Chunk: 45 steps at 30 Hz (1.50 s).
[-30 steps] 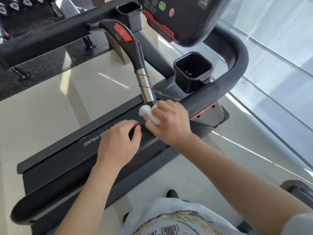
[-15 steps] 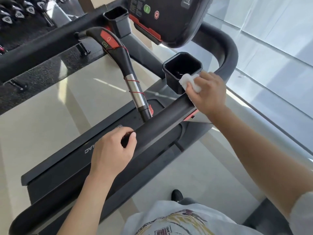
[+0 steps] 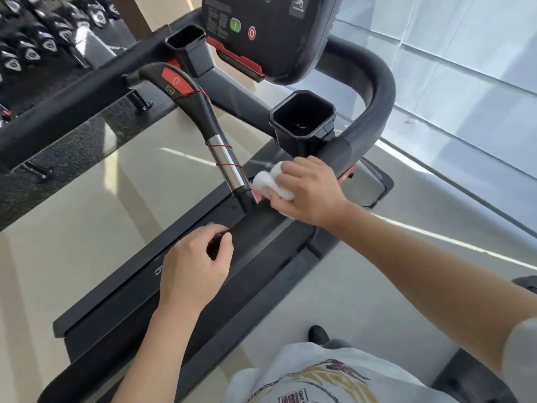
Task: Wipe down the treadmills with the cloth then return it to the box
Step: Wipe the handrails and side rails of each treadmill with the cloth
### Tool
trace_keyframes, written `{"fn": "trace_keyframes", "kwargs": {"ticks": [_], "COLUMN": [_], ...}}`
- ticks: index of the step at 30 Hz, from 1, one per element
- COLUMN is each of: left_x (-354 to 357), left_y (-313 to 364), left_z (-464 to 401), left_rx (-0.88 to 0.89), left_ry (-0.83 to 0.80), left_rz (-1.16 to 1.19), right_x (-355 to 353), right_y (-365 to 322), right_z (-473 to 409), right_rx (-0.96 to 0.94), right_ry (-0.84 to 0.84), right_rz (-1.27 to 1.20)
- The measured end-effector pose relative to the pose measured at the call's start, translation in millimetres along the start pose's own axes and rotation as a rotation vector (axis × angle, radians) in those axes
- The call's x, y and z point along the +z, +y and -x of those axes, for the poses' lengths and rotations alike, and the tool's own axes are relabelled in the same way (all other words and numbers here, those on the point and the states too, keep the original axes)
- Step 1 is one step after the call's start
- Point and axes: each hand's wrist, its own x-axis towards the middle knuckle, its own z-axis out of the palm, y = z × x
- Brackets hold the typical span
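Centre frame: our right hand [image 3: 308,190] clenches the white cloth [image 3: 268,184] against the treadmill handrail [image 3: 261,228], touching the chrome sensor bar [image 3: 226,164] base. Left hand [image 3: 194,266] grips the rail below. Cup holder [image 3: 302,117] just above; dumbbell rack [image 3: 43,33] upper left.

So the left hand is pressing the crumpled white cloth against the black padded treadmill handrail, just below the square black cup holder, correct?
Not quite: the head view shows the right hand pressing the crumpled white cloth against the black padded treadmill handrail, just below the square black cup holder. The left hand grips the rail lower down, without the cloth.
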Motion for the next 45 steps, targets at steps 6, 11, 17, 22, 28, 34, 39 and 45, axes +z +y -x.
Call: {"fn": "trace_keyframes", "kwargs": {"ticks": [6, 11, 17, 22, 28, 34, 39, 45], "left_x": [0, -2, -9, -11, -10, -9, -7, -8], "left_y": [1, -3, -10, -13, -9, -4, -2, 3], "left_z": [-1, -2, -2, -5, -3, -1, -1, 0], "left_rx": [-0.004, 0.016, 0.058, 0.095, 0.112, 0.102, 0.081, 0.091], "left_ry": [-0.057, -0.09, -0.238, -0.314, -0.293, -0.256, -0.233, -0.223], "left_rz": [-0.007, 0.028, 0.16, 0.202, 0.18, 0.149, 0.142, 0.152], "right_x": [-23, -3, 28, 32, 22, 9, 23, 30], "right_y": [55, -12, -140, -156, -78, -7, -68, -148], "right_z": [2, 19, 59, 77, 52, 22, 38, 65], "right_rx": [0.479, 0.627, 0.6, 0.613, 1.081, 1.307, 1.25, 1.131], "right_ry": [0.115, 0.11, 0.108, 0.03, 0.364, 0.557, 0.483, 0.208], "right_rz": [0.163, 0.098, -0.21, -0.274, -0.294, -0.38, -0.531, -0.724]}}
